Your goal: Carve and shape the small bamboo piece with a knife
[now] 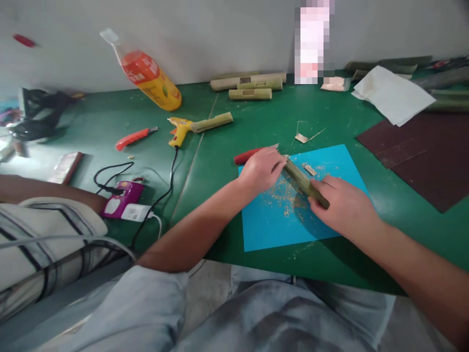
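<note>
A green bamboo tube (pixel 301 177) slants over a blue sheet of paper (pixel 260 230) littered with pale shavings. My left hand (pixel 262 168) is closed at the tube's far end, with its fingertips on it. The near end is gripped by my right hand (pixel 342 203), thumb and fingers around the tube. Just behind my left hand is a red utility knife (pixel 249 155), its blade tip showing past the knuckles. Whether that hand touches the knife, I cannot tell. A small cut bamboo chip (pixel 309 169) lies on the paper beside the tube.
To the left are a yellow glue gun (pixel 179 131), another red utility knife (pixel 135 139), a purple power strip (pixel 126 195) with cords, and an orange drink bottle (pixel 152 80). Bamboo pieces (pixel 251 94) lie at the back, dark brown sheets (pixel 421 156) at right. Another person's arm (pixel 51 193) rests at left.
</note>
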{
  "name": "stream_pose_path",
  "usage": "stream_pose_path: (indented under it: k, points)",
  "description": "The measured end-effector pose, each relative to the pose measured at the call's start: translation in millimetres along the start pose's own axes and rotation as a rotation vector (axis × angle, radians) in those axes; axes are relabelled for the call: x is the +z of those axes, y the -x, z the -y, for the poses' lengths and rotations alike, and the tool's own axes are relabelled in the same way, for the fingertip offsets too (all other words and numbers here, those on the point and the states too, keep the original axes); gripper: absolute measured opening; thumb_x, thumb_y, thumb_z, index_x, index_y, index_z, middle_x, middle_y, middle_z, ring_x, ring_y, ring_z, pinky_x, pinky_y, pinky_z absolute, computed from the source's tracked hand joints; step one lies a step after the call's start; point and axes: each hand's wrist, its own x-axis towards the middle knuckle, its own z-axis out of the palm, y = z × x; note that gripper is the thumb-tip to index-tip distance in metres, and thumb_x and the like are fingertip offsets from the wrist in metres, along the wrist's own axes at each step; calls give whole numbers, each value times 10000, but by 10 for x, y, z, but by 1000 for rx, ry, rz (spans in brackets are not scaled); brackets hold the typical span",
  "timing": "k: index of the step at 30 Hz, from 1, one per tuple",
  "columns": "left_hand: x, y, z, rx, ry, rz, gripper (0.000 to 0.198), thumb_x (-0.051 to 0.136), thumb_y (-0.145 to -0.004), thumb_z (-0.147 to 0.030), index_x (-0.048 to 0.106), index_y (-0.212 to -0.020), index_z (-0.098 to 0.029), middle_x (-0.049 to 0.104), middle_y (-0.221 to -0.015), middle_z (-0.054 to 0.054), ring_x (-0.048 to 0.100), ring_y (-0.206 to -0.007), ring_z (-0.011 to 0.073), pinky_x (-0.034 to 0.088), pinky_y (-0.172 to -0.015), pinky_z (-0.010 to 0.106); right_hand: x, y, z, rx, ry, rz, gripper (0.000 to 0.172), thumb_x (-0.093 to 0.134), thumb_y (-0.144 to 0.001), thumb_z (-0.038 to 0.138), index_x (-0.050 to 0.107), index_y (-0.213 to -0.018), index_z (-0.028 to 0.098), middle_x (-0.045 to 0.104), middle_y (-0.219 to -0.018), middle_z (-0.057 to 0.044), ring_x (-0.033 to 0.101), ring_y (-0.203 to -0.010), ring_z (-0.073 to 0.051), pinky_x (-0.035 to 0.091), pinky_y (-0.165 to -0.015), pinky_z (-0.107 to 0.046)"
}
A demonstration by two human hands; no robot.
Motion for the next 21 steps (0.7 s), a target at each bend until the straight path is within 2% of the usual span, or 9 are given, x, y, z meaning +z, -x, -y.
stream_pose_path:
  k: [1,4,8,11,12,15,19,21]
  points:
    - [-2,-4,-9,-10,-7,-13,290,511,-1096,-253,704,-908,-147,734,-828,72,677,-787,188,581,-769,349,1,1,-1,-6,0,-7,367,584,-967,273,766,-1238,105,755,-995,-133,699,-881,-274,500,-718,-372]
    - [-7,-14,-40,20,21,81,305,475,-1107,-258,712,-944,-157,732,-860,73,685,-832,196,575,-773,350,7,5,-4,-29,4,-20,349,588,-969,264,770,-1216,98,753,-976,-131,701,-882,-277,501,-716,-375]
    - [-5,-14,-48,-96,-20,57,317,486,-1106,-250,696,-887,-159,694,-803,51,669,-801,185,576,-804,361,12,9,2,-15,17,-17,348,585,-973,269,761,-1229,114,758,-996,-132,700,-900,-278,504,-729,-373]
    - [14,-4,-36,-20,15,96,289,477,-1108,-251,714,-976,-153,728,-870,72,692,-850,194,587,-808,360,8,10,8,-14,13,-7,333,585,-973,269,770,-1209,124,761,-994,-131,704,-900,-279,507,-730,-371]
    - [20,-1,-30,9,29,97,278,480,-1107,-250,716,-997,-150,740,-890,77,697,-857,194,592,-806,357,7,9,9,-11,14,-2,335,582,-976,271,770,-1213,128,764,-1003,-132,705,-903,-279,508,-733,-371]
    - [28,8,-16,-39,-5,15,292,501,-1100,-252,699,-909,-151,725,-834,70,693,-820,194,602,-813,374,4,8,13,-1,15,8,352,590,-976,276,767,-1241,126,767,-1012,-130,707,-899,-277,505,-731,-370]
    - [19,25,-16,8,27,84,270,490,-1106,-253,724,-1020,-150,745,-884,77,707,-856,193,609,-807,359,-2,7,27,6,8,5,331,604,-967,265,782,-1200,114,752,-974,-124,702,-884,-270,489,-713,-366]
    - [16,31,-8,-17,10,30,272,510,-1100,-260,712,-950,-159,733,-845,61,697,-815,182,604,-789,354,-10,4,37,16,2,11,344,596,-969,263,777,-1217,109,754,-987,-129,699,-886,-265,485,-718,-363]
